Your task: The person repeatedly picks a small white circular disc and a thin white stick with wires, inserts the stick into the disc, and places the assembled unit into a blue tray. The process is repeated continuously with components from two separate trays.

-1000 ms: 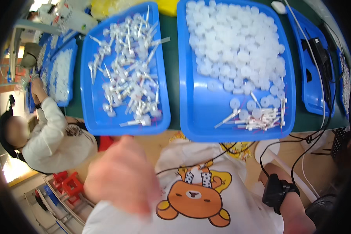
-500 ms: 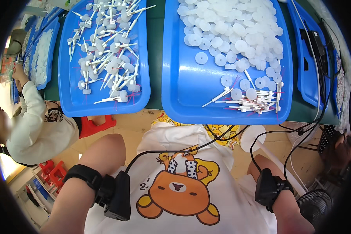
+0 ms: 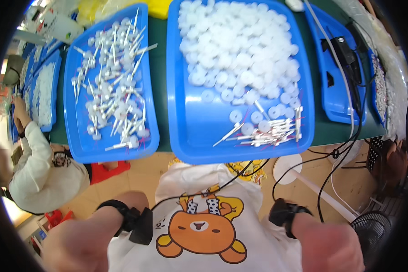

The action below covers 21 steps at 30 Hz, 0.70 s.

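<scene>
At the lower left edge my left hand [image 3: 70,242] is a large blurred shape close to view, and its fingers do not show. A black wrist strap with a small box [image 3: 140,226] sits on that arm. My right hand [image 3: 333,248] is equally smeared at the lower right, its fingers hidden. The black strapped device [image 3: 283,213] is on the right arm. Neither hand touches the trays. In front, a blue tray [image 3: 179,131] bears many translucent white discs and a bundle of thin white rods with red wires. A left blue tray [image 3: 79,152] holds rods fitted with discs.
A narrow blue tray [image 3: 335,111] at the right has a black power adapter [image 3: 344,50] and cables. Black cables [image 3: 349,149] hang over the green table's [image 3: 158,99] front edge. A fan [image 3: 371,226] stands lower right. A person in a white sleeve [image 3: 41,158] works at the left.
The view has shifted, so the trays appear lower and further left. Both arms have changed pose, and the hands now look larger and blurred at the lower edge.
</scene>
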Motion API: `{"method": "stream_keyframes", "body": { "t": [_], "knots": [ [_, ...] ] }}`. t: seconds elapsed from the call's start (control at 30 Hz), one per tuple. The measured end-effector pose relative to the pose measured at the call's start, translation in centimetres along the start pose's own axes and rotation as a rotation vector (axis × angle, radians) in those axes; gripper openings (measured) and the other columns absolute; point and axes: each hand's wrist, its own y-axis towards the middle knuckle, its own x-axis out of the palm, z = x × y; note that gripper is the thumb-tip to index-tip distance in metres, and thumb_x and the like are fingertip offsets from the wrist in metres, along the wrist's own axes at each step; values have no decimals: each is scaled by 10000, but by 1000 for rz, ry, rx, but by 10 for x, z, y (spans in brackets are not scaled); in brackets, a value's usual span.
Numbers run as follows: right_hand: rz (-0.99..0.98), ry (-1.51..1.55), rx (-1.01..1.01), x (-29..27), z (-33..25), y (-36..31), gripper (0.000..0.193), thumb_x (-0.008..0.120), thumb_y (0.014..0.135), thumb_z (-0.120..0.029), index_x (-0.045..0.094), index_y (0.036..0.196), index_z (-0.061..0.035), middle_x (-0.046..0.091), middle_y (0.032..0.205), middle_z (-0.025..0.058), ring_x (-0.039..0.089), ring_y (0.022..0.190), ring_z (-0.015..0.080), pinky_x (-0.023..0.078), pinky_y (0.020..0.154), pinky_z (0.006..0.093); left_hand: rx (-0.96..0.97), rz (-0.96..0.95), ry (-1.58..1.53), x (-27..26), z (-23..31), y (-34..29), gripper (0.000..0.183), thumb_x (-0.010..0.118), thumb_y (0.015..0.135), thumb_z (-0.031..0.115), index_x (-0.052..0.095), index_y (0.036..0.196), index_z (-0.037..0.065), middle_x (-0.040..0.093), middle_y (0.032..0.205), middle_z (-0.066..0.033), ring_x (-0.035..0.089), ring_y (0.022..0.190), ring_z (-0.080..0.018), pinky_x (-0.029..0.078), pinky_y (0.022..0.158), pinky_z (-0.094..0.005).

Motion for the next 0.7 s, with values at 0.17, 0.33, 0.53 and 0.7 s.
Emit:
{"method": "stream_keyframes", "body": {
  "t": [0.17,0.33,0.53,0.7],
  "knots": [
    [-243,-321,497,-2,24,-41,310,792,800,-122,655,1063,-32,677,1062,134,681,857,233,550,672,325,-528,-185,47,11,-42,-38,107,693,844,107,616,793,52,594,757,-52,566,662,-222,404,564,-342],
    [-240,-473,625,6,37,-62,357,735,829,9,690,1183,2,648,1132,151,662,909,227,558,750,309,-685,-318,342,42,-84,-42,141,702,827,89,571,861,49,541,802,-73,530,710,-264,404,625,-364],
    [-89,-917,692,-23,43,-59,358,680,820,68,664,1175,24,664,1043,156,654,934,276,532,788,348,-845,-281,626,52,-105,-39,217,764,837,204,624,909,55,596,802,-67,585,771,-274,444,703,-352],
    [-73,-1404,557,-89,73,-37,228,642,861,41,637,1085,-1,645,1037,140,595,950,301,483,836,383,-744,-158,994,54,-127,-64,161,725,852,163,611,900,61,598,812,-89,599,771,-276,463,704,-379]
  ]
}}
